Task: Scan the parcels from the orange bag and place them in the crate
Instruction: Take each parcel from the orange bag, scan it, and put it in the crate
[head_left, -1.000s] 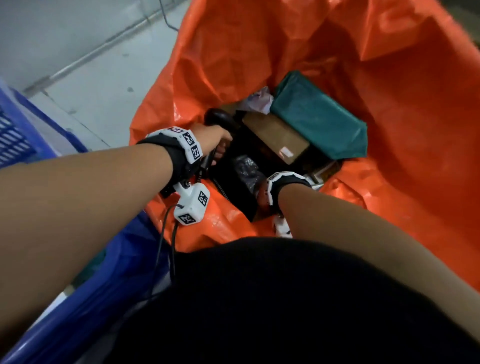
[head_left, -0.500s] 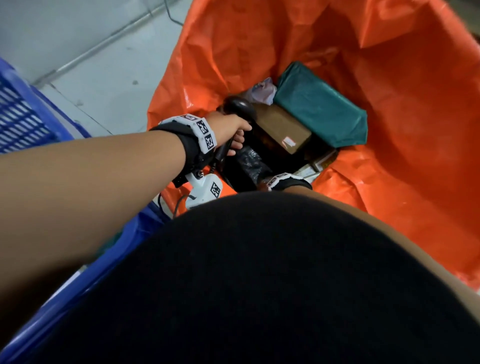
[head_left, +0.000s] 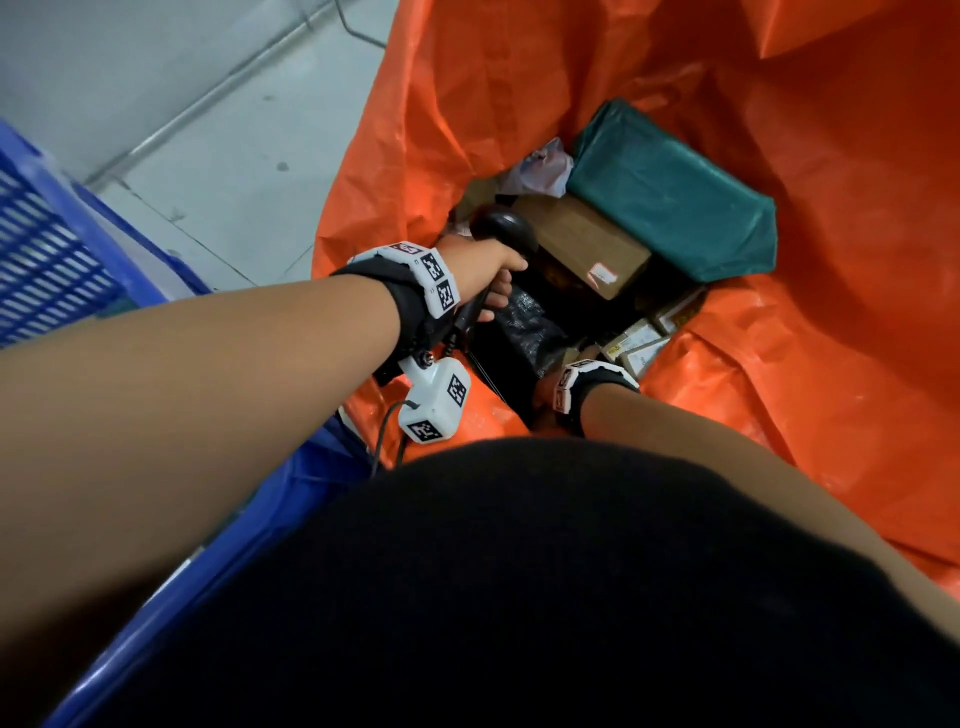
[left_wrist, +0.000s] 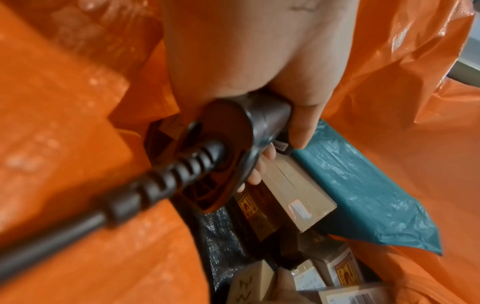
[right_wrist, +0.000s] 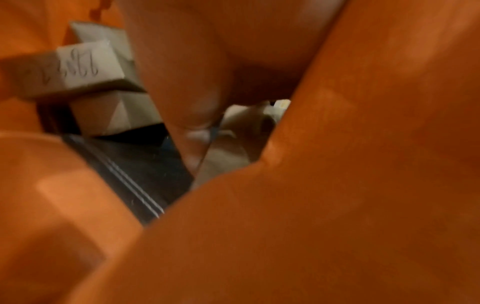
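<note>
our right hand (head_left: 545, 402) has sunk deeper into the crinkled orange plastic bag (head_left: 831, 312) among the parcels, grasp unclear; our left hand (head_left: 483, 265) stays clenched on the black handheld scanner (head_left: 501, 231); blue slatted crate (head_left: 47, 249) waits leftward.

Dim orange-tinted light, shadowed bag depths, wrist views blurred, wide-angle edge distortion

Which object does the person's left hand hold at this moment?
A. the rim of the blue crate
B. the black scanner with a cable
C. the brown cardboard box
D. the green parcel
B: the left hand has its fingers curled round the handle of the black scanner, above the parcels in the orange bag; the green parcel and the brown cardboard box lie untouched.
</note>
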